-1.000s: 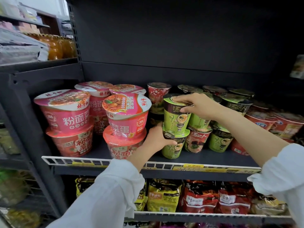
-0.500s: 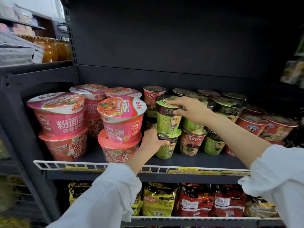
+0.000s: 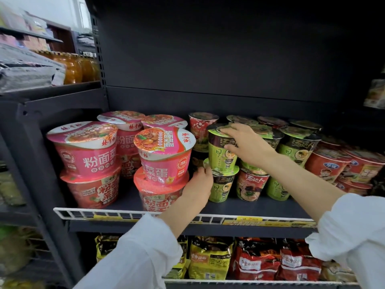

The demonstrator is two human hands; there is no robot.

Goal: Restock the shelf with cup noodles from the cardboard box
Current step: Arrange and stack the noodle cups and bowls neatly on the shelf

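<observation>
Pink and red noodle bowls stand stacked two high at the left end of the dark shelf, with a second such stack just to their right, near the white wire rail at the shelf's front edge. Right of that stack stands the green cup stack: a lower green cup on the shelf board with an upper green cup sitting on its lid. The left hand reaches up from a white sleeve and grips the lower green cup's left side, fingers curled round it near the lid rim. The right hand grips the upper green cup from its right, fingers curled over the lid and thumb pressed against the wall. Behind the green stack a red flowered cup stands on another cup. Right of the green stack a dark red cup stands on the shelf board with more green cups stacked beside and behind it, and farther right lie red bowls. Below the shelf, yellow noodle packs and red noodle packs fill a lower level. The cardboard box is out of view.
</observation>
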